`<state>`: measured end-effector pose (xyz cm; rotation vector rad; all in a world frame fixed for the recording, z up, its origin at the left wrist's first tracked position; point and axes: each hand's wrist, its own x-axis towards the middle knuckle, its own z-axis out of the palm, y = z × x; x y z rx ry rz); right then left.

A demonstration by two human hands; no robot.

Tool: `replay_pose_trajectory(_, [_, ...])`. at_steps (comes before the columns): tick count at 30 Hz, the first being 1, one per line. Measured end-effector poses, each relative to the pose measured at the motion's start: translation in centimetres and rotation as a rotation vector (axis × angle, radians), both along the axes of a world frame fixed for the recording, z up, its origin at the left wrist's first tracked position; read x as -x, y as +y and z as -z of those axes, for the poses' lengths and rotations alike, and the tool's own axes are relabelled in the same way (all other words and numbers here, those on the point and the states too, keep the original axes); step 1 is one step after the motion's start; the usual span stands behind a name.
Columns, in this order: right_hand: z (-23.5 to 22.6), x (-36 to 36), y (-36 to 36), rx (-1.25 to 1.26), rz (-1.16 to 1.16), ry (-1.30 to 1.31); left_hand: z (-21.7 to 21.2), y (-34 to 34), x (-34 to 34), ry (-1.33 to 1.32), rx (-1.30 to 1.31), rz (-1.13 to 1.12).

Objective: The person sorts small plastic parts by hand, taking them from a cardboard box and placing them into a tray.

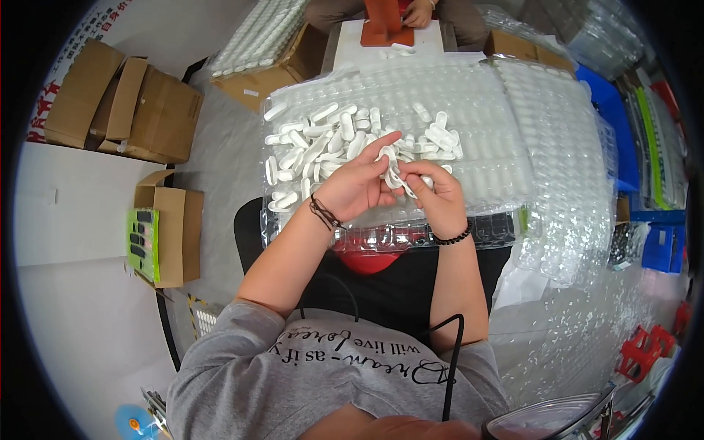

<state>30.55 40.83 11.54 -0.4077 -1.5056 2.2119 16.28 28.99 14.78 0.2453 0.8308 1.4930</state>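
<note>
My left hand [353, 185] has its thumb closed over a few small white oblong plastic pieces [391, 167], while its index finger stretches out to the far right. Close beside it, my right hand [442, 199] pinches a white oblong piece at the fingertips; the fingers partly cover it. Both hands are over the near part of the clear moulded plastic trays [488, 132]. Beyond and left of my left hand lies a loose heap of white oblong pieces [347, 126], rounded at the ends. A smaller cluster of white pieces [440, 137] lies just beyond my right hand.
Stacked clear trays [557, 176] stand at the right. Filled trays [257, 37] rest on a cardboard box [271, 79] at the far left. Opposite sits another person, one hand [419, 13] beside an orange-red tool [383, 26]. Open cartons [158, 110] stand left; red stools [644, 352] lower right.
</note>
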Motion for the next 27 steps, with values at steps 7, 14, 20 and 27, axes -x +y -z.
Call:
replay_pose_trajectory(7, [0.7, 1.1, -0.7, -0.418, 0.269, 0.01, 0.4, 0.1, -1.1, 0.321, 0.1, -0.057])
replay_pose_trajectory(14, [1.5, 1.5, -1.0, 0.243, 0.265, -0.116, 0.3, 0.8, -1.7, 0.534, 0.076, -0.141])
replay_pose_trajectory(20, [1.8, 0.8, 0.2, 0.199, 0.239, -0.116, 1.1, 0.2, -0.7, 0.573, 0.223, -0.195])
replay_pose_trajectory(27, [2.8, 1.5, -0.5, 0.009, 0.318, -0.15, 2.8, 0.6, -0.7, 1.244, 0.021, -0.186])
